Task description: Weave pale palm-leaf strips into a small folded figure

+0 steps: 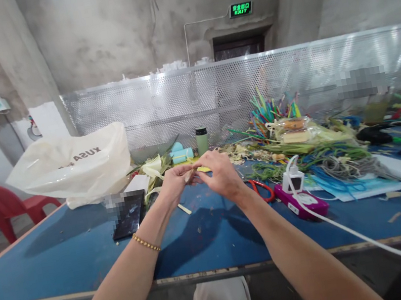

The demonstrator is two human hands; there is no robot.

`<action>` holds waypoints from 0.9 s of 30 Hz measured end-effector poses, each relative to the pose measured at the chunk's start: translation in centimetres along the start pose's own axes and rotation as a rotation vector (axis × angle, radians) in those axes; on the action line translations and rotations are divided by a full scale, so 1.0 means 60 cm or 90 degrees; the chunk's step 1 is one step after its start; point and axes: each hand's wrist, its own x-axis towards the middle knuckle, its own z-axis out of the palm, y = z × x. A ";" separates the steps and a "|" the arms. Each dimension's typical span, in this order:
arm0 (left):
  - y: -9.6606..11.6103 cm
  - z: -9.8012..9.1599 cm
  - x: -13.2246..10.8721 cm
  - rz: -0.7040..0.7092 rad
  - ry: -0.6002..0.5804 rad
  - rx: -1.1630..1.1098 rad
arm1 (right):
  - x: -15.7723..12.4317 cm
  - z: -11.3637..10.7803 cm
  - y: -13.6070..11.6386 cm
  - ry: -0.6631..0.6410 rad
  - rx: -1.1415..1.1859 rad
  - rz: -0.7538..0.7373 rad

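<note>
Above the middle of the blue table, my left hand (174,181) and my right hand (220,171) come together with bent, closed fingertips. Between them is a small pale piece (188,176) that looks like a bit of husk; the fingers cover most of it. A yellow strip (203,169) shows by my right fingers, and I cannot tell whether it is held. Below my left hand a short pale strip (184,209) lies on the table. Pale husk leaves (152,167) are piled just beyond it. Red-handled scissors (262,191) rest to the right of my right wrist.
A dark tablet or phone (129,215) and a large white plastic bag (79,162) are on the left. A green bottle (202,141) stands behind my hands. On the right are a purple power strip (302,203) with a white cable, wire coils (345,166) and coloured stems (275,114).
</note>
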 end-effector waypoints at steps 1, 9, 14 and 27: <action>-0.002 0.000 0.000 0.009 -0.006 0.006 | -0.001 0.003 -0.001 -0.011 -0.013 -0.004; -0.005 0.006 -0.003 0.045 -0.028 0.007 | -0.002 0.011 0.001 0.020 -0.038 0.027; -0.003 0.009 -0.003 0.047 0.039 0.020 | -0.005 0.011 -0.013 0.022 -0.096 0.029; 0.004 0.006 -0.006 -0.020 -0.014 -0.106 | -0.002 0.019 -0.020 0.061 -0.006 0.070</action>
